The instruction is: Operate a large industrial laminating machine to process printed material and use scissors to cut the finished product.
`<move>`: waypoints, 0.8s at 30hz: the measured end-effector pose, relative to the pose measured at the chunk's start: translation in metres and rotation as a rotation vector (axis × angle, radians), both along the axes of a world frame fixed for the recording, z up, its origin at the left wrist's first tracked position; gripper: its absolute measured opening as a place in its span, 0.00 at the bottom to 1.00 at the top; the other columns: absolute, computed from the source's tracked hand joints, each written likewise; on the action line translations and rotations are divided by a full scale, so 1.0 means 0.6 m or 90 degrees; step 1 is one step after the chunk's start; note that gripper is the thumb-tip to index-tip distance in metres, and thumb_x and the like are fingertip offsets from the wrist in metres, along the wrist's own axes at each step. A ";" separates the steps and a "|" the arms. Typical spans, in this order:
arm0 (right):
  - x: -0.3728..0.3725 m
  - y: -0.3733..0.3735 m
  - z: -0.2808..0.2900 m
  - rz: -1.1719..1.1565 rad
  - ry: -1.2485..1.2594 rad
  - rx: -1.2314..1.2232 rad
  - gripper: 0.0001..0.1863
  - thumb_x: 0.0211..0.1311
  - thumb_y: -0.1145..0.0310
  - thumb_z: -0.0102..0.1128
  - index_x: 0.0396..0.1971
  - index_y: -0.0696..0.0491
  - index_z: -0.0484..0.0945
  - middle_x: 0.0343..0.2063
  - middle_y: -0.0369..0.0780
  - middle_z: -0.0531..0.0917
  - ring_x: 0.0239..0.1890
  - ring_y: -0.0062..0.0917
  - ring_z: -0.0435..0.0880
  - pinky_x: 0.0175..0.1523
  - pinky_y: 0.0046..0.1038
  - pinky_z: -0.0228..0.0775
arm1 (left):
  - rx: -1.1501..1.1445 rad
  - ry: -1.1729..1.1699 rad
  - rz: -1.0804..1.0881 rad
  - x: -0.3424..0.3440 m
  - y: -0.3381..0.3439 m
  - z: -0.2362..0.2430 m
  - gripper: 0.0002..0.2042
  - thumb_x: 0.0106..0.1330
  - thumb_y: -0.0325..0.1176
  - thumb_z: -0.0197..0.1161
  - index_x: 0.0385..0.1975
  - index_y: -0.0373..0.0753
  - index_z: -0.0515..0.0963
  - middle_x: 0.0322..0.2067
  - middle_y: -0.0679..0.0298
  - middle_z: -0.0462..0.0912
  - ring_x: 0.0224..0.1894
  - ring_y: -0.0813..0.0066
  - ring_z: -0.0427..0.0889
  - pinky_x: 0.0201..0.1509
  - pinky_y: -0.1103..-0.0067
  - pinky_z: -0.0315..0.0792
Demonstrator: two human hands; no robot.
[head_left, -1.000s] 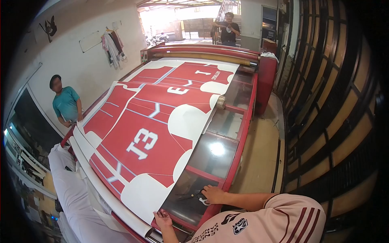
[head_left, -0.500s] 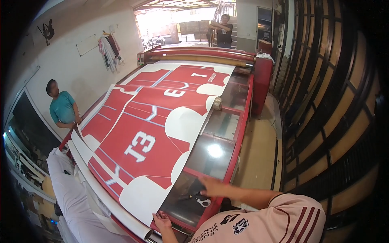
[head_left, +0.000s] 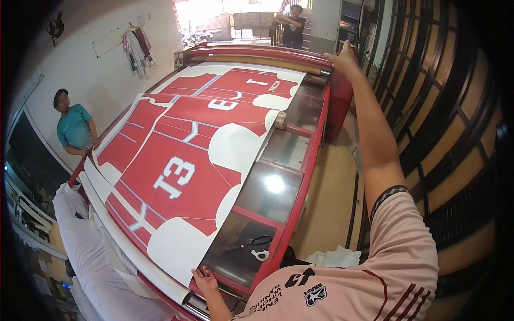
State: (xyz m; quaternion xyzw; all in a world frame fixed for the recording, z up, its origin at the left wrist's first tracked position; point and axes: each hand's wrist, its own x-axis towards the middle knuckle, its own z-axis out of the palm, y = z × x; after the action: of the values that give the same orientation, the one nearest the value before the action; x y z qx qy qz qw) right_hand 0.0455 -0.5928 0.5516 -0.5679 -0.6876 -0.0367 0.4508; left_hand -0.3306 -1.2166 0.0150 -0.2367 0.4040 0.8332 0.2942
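Note:
A wide printed sheet [head_left: 217,144], red jersey shapes on white, lies across the red-framed machine bed [head_left: 292,214]. At its near corner is my left hand [head_left: 205,281], fingers apart, by the sheet's edge. Stretched far forward, my right hand [head_left: 344,60] is raised near the right end of the machine's roller, thumb and a finger spread, holding nothing. Black-handled scissors [head_left: 259,241] and a small white item [head_left: 261,254] rest on the dark near panel. A roll of tape [head_left: 281,120] sits at the sheet's right edge.
A person in a teal shirt [head_left: 76,128] stands left, hands at the sheet's edge. Another person [head_left: 292,29] stands beyond the roller [head_left: 257,62], arms folded. White fabric [head_left: 101,257] hangs at the near left. A barred, panelled wall [head_left: 428,139] runs along the right.
My right hand has swung from above the scissors up and far forward to the machine's right end. My left hand stays at the sheet's near corner. The view has shifted slightly.

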 end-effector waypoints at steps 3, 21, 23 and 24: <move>-0.008 -0.098 0.038 0.036 -0.162 -0.004 0.58 0.53 0.44 0.71 0.70 0.68 0.50 0.65 0.61 0.66 0.69 0.47 0.67 0.71 0.35 0.61 | -0.009 -0.023 0.010 -0.001 0.002 -0.001 0.34 0.72 0.49 0.59 0.69 0.36 0.57 0.66 0.63 0.60 0.43 0.74 0.78 0.34 0.82 0.75; -0.048 -0.086 0.145 0.200 -0.685 -0.377 0.34 0.59 0.41 0.62 0.53 0.56 0.81 0.49 0.47 0.84 0.52 0.36 0.83 0.54 0.33 0.74 | -0.009 0.009 -0.038 -0.006 0.001 0.007 0.36 0.70 0.49 0.61 0.72 0.40 0.54 0.72 0.63 0.56 0.50 0.72 0.79 0.39 0.85 0.79; -0.049 -0.017 0.001 0.136 -0.760 -0.349 0.33 0.57 0.41 0.61 0.49 0.57 0.82 0.47 0.50 0.85 0.48 0.40 0.84 0.51 0.39 0.75 | -0.016 0.012 -0.034 -0.003 0.002 0.007 0.36 0.70 0.50 0.61 0.72 0.40 0.55 0.72 0.63 0.56 0.50 0.72 0.79 0.39 0.85 0.79; -0.049 0.007 -0.069 0.110 -0.686 -0.372 0.29 0.53 0.41 0.68 0.40 0.54 0.87 0.37 0.43 0.88 0.35 0.36 0.86 0.42 0.39 0.79 | -0.033 0.021 -0.020 -0.001 0.003 0.008 0.36 0.71 0.50 0.60 0.72 0.40 0.55 0.72 0.63 0.55 0.50 0.72 0.80 0.39 0.85 0.79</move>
State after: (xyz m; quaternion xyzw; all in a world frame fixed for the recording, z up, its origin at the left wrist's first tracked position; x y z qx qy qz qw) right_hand 0.0159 -0.5887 0.5103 -0.5120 -0.8437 -0.0918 -0.1323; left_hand -0.3314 -1.2151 0.0197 -0.2245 0.4340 0.8215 0.2941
